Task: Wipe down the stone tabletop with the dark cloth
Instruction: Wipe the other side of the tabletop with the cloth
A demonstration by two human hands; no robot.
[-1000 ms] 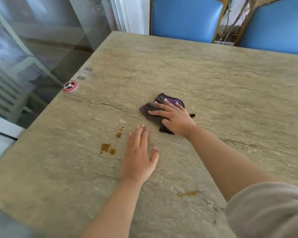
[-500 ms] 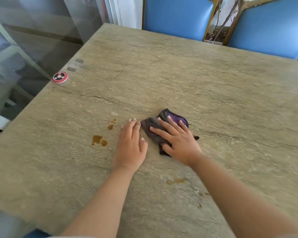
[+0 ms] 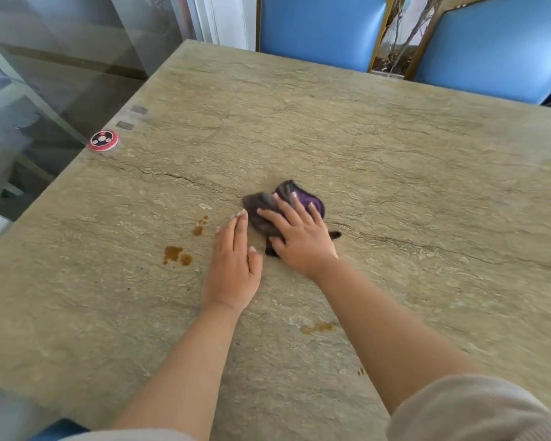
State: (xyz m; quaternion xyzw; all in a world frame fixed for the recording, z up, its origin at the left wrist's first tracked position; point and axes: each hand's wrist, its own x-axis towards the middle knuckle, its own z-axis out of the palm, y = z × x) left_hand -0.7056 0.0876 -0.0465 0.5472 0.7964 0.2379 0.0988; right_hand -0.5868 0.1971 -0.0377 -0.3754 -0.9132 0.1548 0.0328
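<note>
Head view, stained stone tabletop (image 3: pixel 395 173), two blue chairs (image 3: pixel 318 25) behind, glass wall left

Stone tabletop (image 3: pixel 395 173) — dark cloth (image 3: pixel 263 208), red disc (image 3: pixel 103 140), brown stains (image 3: pixel 176 254).

Open stone on most sides, with clutter only at the left edge and near the hands.

Seen from the dark cloth (image 3: pixel 269 214): the stone tabletop (image 3: pixel 395 173) runs bare toward 12, 2 and 4 o'clock as far as the two blue chairs (image 3: pixel 318 27) along the far edge. At 7 o'clock the left hand (image 3: pixel 234 265) lies flat just beside the cloth, closing that side. Brown stains (image 3: pixel 175 254) sit at 8 o'clock, flat and no bar to passage. A red round disc (image 3: pixel 103 140) sits well away at 10 o'clock, by the table's left edge.
</note>
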